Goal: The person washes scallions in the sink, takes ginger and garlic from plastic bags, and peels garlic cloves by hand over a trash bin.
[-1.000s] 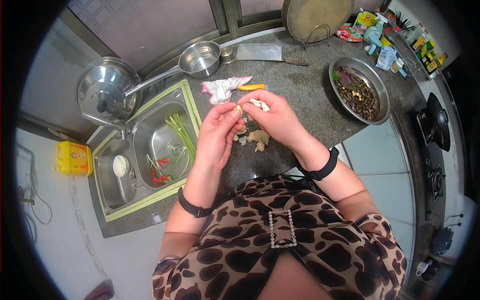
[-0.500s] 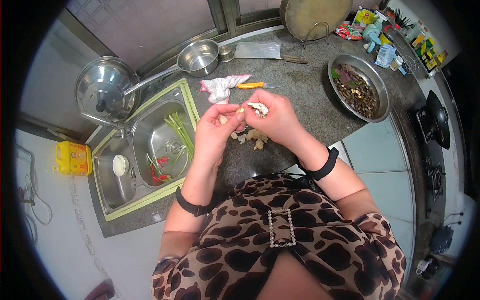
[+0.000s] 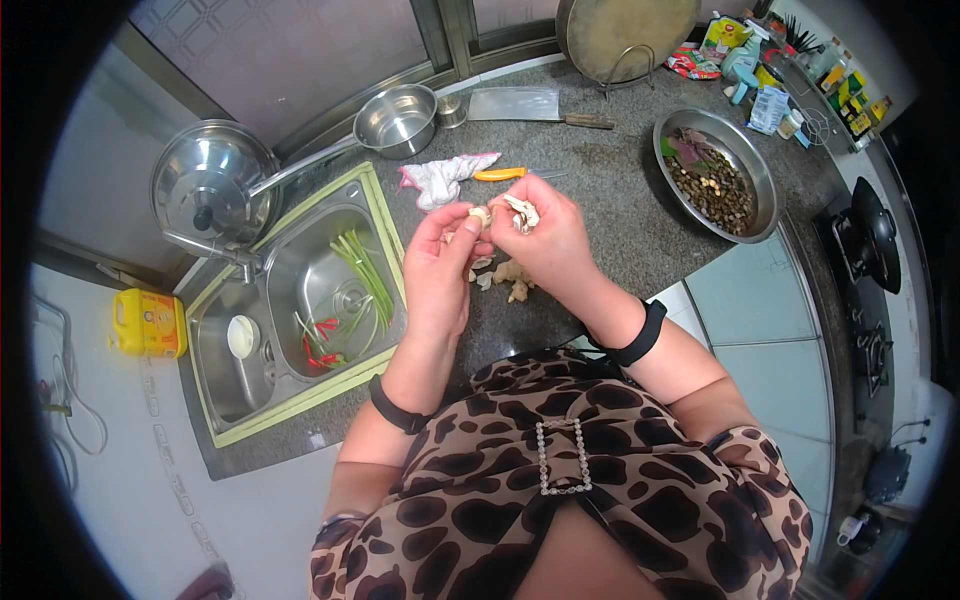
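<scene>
Just right of the sink (image 3: 318, 262), the right hand (image 3: 543, 228) curls around white peelings (image 3: 523, 212), and the left hand (image 3: 437, 262) pinches a small pale clove (image 3: 480, 215) beside them; a loosened pinch could probably let it slip.
</scene>
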Available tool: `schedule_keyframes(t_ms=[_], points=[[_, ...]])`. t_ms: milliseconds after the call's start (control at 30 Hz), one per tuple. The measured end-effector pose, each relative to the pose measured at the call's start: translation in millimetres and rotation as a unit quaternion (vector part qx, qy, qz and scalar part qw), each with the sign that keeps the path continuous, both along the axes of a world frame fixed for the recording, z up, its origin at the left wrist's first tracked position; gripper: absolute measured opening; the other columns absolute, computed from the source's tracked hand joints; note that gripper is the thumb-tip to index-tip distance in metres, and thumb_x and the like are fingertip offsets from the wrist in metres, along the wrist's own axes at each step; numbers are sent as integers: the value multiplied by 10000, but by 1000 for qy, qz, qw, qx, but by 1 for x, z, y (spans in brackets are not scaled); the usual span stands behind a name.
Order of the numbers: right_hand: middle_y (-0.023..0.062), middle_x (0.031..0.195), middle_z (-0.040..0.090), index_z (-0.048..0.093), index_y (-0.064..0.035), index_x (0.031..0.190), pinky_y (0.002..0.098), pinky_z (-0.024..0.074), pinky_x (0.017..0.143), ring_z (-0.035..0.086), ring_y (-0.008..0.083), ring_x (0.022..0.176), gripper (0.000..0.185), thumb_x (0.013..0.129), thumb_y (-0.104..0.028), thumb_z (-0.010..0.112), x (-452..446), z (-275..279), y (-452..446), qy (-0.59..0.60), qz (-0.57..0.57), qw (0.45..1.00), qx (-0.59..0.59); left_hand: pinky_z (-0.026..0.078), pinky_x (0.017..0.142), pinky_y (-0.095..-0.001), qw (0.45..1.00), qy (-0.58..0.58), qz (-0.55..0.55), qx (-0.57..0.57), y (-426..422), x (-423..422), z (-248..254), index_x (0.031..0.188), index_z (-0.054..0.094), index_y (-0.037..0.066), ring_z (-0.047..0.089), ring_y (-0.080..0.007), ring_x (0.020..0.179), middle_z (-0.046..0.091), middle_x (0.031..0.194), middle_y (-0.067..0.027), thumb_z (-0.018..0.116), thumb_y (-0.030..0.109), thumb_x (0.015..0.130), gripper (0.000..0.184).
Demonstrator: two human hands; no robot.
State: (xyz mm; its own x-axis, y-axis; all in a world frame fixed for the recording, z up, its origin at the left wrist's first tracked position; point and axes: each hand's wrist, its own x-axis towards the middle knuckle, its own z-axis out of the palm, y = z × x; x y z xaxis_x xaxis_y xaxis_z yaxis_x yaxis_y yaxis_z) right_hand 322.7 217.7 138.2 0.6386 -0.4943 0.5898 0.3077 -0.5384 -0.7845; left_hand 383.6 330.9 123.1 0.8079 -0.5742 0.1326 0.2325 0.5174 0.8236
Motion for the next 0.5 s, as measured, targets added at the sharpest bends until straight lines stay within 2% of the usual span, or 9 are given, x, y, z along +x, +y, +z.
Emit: schedule_keyframes(t_ms=[33, 100, 133, 200, 333, 400, 433, 500], points=[[102, 645, 611, 537, -18, 748, 304, 470, 529, 617, 175, 582, 150, 753, -116, 650, 1, -2, 0, 0, 0, 1000, 0, 480, 627, -193, 999, 32, -4, -17, 0, 0, 1, 1037, 550, 15, 594, -106, 741, 611, 906, -57, 562, 48, 870, 172], [94, 677, 618, 543, -17, 775, 294, 472, 555, 609, 152, 611, 146, 762, -120, 644, 3, -6, -1, -18, 44, 995, 93, 474, 623, -187, 996, 66, -32, -46, 1, 4, -6, 1063, 538, 17, 588, -108, 759, 604, 927, -55, 550, 58, 879, 189], [94, 677, 618, 543, -17, 775, 294, 472, 555, 609, 152, 611, 146, 762, -120, 644, 2, -5, -2, -18, 44, 995, 92, 468, 618, -182, 991, 100, -59, -74, 1, 6, -9, 1088, 526, 20, 581, -111, 777, 597, 948, -52, 539, 69, 888, 206], [3, 759, 598, 548, -27, 808, 224, 448, 555, 540, 51, 663, 70, 818, -75, 598, -1, -2, -3, -5, 28, 999, 34, 463, 621, -178, 986, 121, -69, -92, 0, 9, -14, 1117, 515, 32, 570, -108, 794, 588, 971, -51, 535, 75, 891, 230], [-6, 715, 561, 544, -36, 819, 192, 411, 512, 505, 32, 632, 56, 838, -79, 575, 2, -4, -3, -13, 36, 998, 49, 460, 648, -176, 975, 137, -88, -153, 2, 11, -14, 1194, 481, 71, 546, -106, 820, 570, 1015, -54, 516, 87, 904, 293], [-20, 665, 510, 530, -54, 862, 174, 355, 467, 440, 17, 575, 39, 872, -91, 523, -2, -1, -3, 27, 113, 969, 218, 464, 651, -174, 971, 142, -93, -169, 3, 15, -17, 1207, 466, 64, 544, -120, 839, 550, 1056, -76, 500, 80, 909, 300], [-20, 665, 510, 530, -54, 862, 174, 355, 467, 440, 17, 575, 39, 872, -91, 523, -2, 2, -4, 27, 114, 969, 218, 467, 655, -172, 967, 146, -98, -184, 4, 16, -17, 1220, 451, 56, 542, -134, 858, 530, 1096, -98, 484, 72, 914, 307], [-31, 652, 468, 515, -73, 904, 179, 315, 443, 377, 17, 521, 64, 901, -111, 464, -1, 5, -7, 34, 198, 898, 390, 468, 663, -180, 974, 143, -76, -162, 4, 13, -13, 1219, 460, 64, 546, -123, 841, 550, 1057, -78, 495, 79, 911, 310]])
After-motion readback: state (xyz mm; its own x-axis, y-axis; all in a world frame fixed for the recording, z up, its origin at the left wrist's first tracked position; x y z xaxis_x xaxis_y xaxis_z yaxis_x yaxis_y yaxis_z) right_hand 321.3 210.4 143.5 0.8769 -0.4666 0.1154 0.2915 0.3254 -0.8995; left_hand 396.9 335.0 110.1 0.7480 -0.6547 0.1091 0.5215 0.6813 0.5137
